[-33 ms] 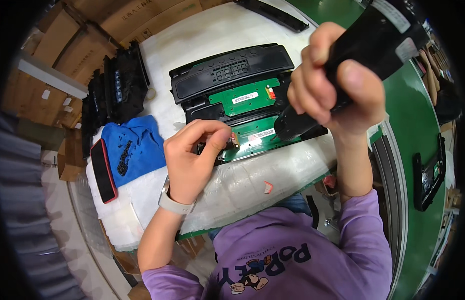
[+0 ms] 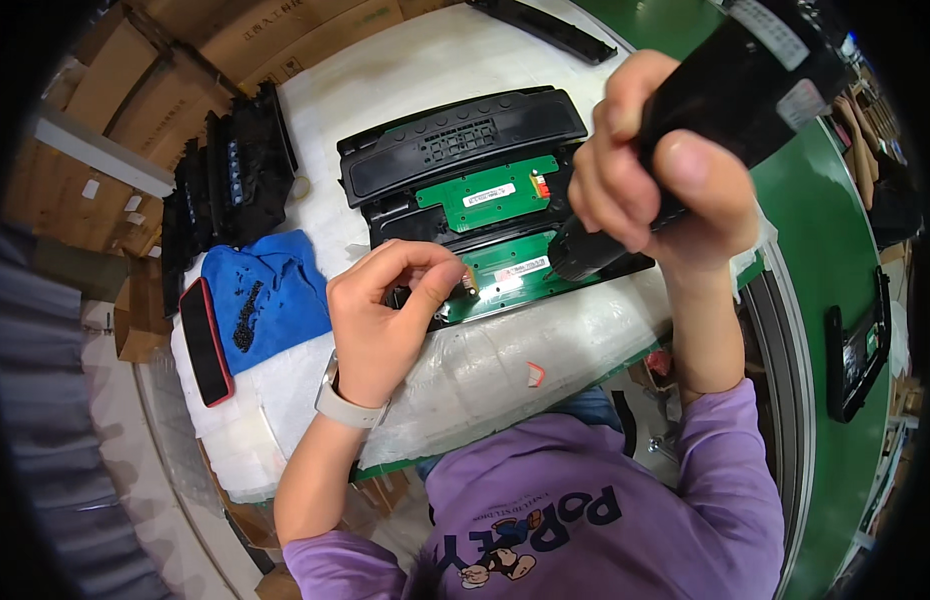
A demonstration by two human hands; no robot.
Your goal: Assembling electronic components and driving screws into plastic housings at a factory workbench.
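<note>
My right hand (image 2: 675, 165) is wrapped round a black electric screwdriver (image 2: 730, 95), tilted with its nose down at the right part of the nearer green circuit board (image 2: 505, 284). The driver's tip meets or nearly meets the board; I cannot tell which. That board lies in a black plastic housing, with a white label and a small connector (image 2: 471, 281) at its left end. My left hand (image 2: 390, 305) rests by this end, thumb and forefinger pressed together beside the connector. Whatever they pinch is hidden. Behind is a second green board (image 2: 485, 195) in a similar black housing.
A black panel with a display window (image 2: 460, 140) lies behind the boards. At left are a blue cloth (image 2: 285, 305) with a heap of small dark screws (image 2: 249, 318), a phone (image 2: 207, 340) and stacked black housings (image 2: 235, 175). A black strip (image 2: 545, 30) lies at the far edge.
My right hand and the screwdriver's body have shifted slightly left, while its nose stays at the same part of the board. My left hand is almost still.
</note>
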